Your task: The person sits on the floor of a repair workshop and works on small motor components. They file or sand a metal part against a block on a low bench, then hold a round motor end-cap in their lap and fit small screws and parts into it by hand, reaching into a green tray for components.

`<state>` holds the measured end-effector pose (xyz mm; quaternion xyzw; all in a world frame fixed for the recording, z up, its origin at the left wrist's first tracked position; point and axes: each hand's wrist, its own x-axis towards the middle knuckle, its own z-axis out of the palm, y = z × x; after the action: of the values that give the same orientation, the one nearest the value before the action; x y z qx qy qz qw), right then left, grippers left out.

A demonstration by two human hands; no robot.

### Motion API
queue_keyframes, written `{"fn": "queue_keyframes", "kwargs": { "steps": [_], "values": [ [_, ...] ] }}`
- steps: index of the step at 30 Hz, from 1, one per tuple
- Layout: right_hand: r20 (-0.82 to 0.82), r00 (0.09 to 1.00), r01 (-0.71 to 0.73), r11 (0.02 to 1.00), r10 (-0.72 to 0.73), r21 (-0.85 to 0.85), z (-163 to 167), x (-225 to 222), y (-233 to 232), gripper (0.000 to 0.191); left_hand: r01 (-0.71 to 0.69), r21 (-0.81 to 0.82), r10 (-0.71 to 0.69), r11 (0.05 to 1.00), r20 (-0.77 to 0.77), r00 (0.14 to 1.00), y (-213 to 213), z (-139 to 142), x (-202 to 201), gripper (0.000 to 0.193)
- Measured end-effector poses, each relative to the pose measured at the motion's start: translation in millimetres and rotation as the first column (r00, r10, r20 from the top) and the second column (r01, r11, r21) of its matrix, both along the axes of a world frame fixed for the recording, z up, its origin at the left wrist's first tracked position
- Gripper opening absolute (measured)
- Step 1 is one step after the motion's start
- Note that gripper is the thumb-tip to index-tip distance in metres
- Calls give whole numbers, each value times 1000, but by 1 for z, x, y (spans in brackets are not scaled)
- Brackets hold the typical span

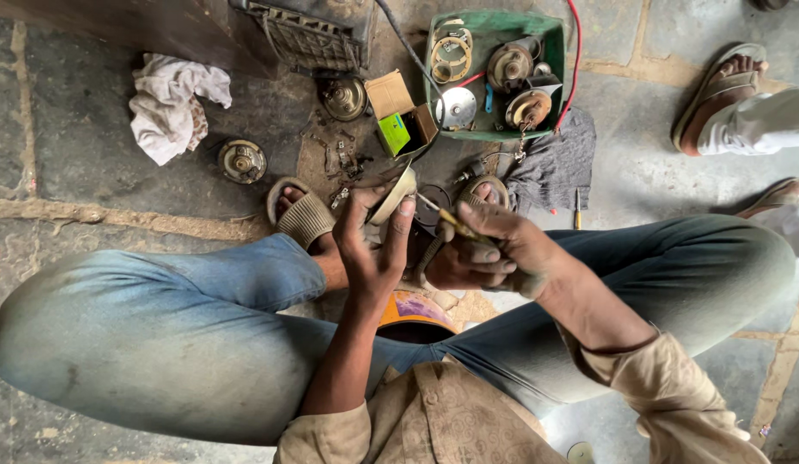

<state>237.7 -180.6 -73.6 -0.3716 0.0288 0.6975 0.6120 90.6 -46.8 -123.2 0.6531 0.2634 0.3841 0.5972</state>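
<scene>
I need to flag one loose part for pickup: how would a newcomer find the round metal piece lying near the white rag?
Start at the crumpled white rag on the stone floor. Just right of it and nearer the person lies a round metal disc. Unlike the discs in the green tray, it sits alone on bare stone.

One camera, on my head, facing straight down over my knees. Close on my left hand (pixel 373 249) and right hand (pixel 485 249); stone floor beyond them.

Round pale metal disc (pixel 394 196) held edge-on, thin yellow-handled tool (pixel 446 218) touching its rim
</scene>
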Motion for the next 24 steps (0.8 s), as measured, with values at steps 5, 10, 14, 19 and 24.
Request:
{"fn": "queue_keyframes", "kwargs": {
  "steps": [5, 10, 14, 19, 24],
  "values": [
    [945, -279, -165, 978, -172, 129, 11, -14, 0, 37, 26, -1, -26, 1000, 25, 999, 2, 4, 1, 21],
    [887, 462, 58, 997, 14, -46, 17, -23, 0, 29, 40, -108, -40, 993, 0, 999, -1, 8, 0, 20],
    [898, 439, -19, 1000, -3, 13, 19, -15, 5, 34, 55, -58, -54, 997, 23, 998, 1, 8, 1, 21],
    [952, 303, -142, 985, -53, 100, 22, -15, 9, 36, 44, -35, -45, 998, -19, 999, 1, 9, 0, 20],
    [224, 974, -52, 998, 46, 21, 15, -5, 3, 37, 77, 54, -79, 996, 36, 996, 4, 16, 0, 19]
  ]
}}
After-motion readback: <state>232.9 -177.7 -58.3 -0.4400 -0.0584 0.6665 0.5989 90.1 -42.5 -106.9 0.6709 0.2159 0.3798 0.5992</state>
